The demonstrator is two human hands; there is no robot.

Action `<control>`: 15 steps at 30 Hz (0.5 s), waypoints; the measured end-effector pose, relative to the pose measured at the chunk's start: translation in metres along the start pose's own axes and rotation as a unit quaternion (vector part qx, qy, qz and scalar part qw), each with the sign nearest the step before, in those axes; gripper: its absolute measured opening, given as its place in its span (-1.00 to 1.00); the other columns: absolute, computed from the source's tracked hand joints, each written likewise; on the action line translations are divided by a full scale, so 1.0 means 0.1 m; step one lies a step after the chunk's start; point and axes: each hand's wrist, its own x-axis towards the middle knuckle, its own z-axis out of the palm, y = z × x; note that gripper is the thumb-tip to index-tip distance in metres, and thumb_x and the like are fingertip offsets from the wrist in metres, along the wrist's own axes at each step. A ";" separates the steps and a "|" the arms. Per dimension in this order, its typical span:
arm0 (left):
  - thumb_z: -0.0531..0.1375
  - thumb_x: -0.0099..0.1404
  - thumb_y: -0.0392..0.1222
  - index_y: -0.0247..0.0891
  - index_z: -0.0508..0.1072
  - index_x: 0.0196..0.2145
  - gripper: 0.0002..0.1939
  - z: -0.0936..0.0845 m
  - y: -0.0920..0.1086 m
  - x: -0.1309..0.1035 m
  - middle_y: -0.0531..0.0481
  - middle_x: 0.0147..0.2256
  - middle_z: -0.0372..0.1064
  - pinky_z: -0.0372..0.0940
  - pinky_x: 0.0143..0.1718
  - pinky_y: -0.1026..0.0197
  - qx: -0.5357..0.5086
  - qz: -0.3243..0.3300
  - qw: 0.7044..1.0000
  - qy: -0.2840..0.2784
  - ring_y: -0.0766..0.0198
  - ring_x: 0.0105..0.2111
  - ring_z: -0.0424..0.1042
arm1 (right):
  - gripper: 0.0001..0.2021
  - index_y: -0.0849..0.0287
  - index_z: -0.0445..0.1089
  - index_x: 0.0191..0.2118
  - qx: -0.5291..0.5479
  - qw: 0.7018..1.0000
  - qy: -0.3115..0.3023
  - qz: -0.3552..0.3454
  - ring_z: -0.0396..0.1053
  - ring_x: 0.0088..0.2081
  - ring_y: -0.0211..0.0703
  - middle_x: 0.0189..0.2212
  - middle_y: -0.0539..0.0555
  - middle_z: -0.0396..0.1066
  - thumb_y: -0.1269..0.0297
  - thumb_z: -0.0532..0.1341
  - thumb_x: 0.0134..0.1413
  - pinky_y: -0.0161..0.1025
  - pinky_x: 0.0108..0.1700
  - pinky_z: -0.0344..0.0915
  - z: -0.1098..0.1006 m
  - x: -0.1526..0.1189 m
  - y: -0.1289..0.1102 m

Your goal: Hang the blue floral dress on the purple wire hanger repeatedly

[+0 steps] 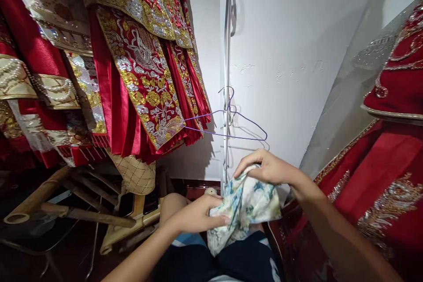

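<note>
Dark shorts nearest the camera, smooth-looking fabric. Floral cloth lies bunched over the lap, between the hands: thin, soft, pale ground with blue, green and yellowish patches, creased into loose folds, outline irregular (whether it is a garment, cannot tell).

Left hand grips the cloth's left side, thumb on top, fingers partly hidden by folds. Right hand is curled narrowly over the upper edge, holding a gathered fold.

To the left, a bamboo frame: round, jointed poles, one showing a hollow cut end. A quilted cream panel hangs above it, rounded at the bottom.

Beyond the hands, a thin purple hanger, triangular, its hook at a narrow vertical metal strip. Its left end overlaps the hem of a red embroidered garment, pleated satin with raised gold and silver threadwork. Garments crowd both sides; at right, a red beaded dress stands close to the right forearm. White wall behind, surface chipped in places.
</note>
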 end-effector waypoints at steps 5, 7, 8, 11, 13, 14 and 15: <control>0.15 0.29 0.12 -0.24 0.45 -0.40 -0.64 -0.32 -0.14 -0.24 -0.06 -0.37 0.48 0.25 -0.21 0.19 0.222 -0.180 0.958 -0.008 0.10 -0.33 0.44 | -0.35 0.09 0.44 0.12 -0.117 0.944 0.309 0.027 0.48 -0.15 -0.04 -0.19 0.07 0.57 0.54 0.10 -0.20 -0.15 -0.05 0.37 -0.34 0.23 0.70; 0.09 0.31 0.14 -0.21 0.48 -0.36 -0.62 -0.52 -0.17 -0.29 -0.08 -0.37 0.51 0.26 -0.27 0.19 0.269 -0.230 0.935 -0.002 0.08 -0.35 0.47 | -0.31 0.14 0.33 0.21 -0.102 0.926 0.360 0.046 0.47 -0.10 0.01 -0.15 0.12 0.55 0.49 0.13 -0.17 -0.08 0.01 0.34 -0.43 0.41 0.98; 0.06 0.33 0.13 -0.20 0.49 -0.34 -0.62 -0.61 -0.18 -0.29 -0.10 -0.36 0.52 0.26 -0.27 0.17 0.289 -0.244 0.926 0.003 0.06 -0.34 0.49 | -0.34 0.16 0.34 0.19 -0.091 0.925 0.364 0.057 0.44 -0.04 0.03 -0.07 0.15 0.52 0.45 0.14 -0.15 -0.06 0.06 0.31 -0.45 0.51 1.10; 0.04 0.33 0.07 -0.20 0.52 -0.31 -0.64 -0.84 -0.19 -0.25 -0.19 -0.29 0.54 0.28 -0.19 0.08 0.349 -0.280 0.894 0.006 -0.05 -0.25 0.52 | -0.50 0.15 0.44 0.05 -0.049 0.935 0.335 0.105 0.33 0.12 0.06 0.06 0.18 0.43 0.35 0.12 -0.08 -0.05 0.15 0.22 -0.41 0.76 1.31; 0.05 0.31 0.06 -0.22 0.52 -0.30 -0.65 -0.92 -0.22 -0.23 -0.24 -0.25 0.54 0.28 -0.16 0.03 0.361 -0.300 0.883 -0.005 -0.11 -0.20 0.51 | -0.58 0.14 0.47 -0.05 -0.034 0.940 0.316 0.121 0.34 0.07 0.03 0.00 0.16 0.46 0.33 0.11 -0.08 -0.08 0.10 0.24 -0.33 0.84 1.38; 0.06 0.30 0.07 -0.22 0.52 -0.30 -0.64 -0.94 -0.24 -0.23 -0.24 -0.24 0.54 0.28 -0.18 0.03 0.347 -0.303 0.888 -0.012 -0.11 -0.20 0.51 | -0.62 0.14 0.47 -0.10 -0.036 0.942 0.312 0.115 0.38 -0.02 0.01 -0.08 0.14 0.49 0.34 0.09 -0.08 -0.12 0.02 0.27 -0.29 0.84 1.40; 0.06 0.30 0.11 -0.22 0.51 -0.32 -0.62 -0.95 -0.27 -0.24 -0.22 -0.26 0.54 0.27 -0.21 0.06 0.319 -0.299 0.899 -0.018 -0.09 -0.22 0.51 | -0.66 0.15 0.46 -0.17 -0.044 0.944 0.311 0.104 0.40 -0.12 -0.03 -0.18 0.11 0.50 0.34 0.08 -0.09 -0.16 -0.07 0.29 -0.25 0.81 1.42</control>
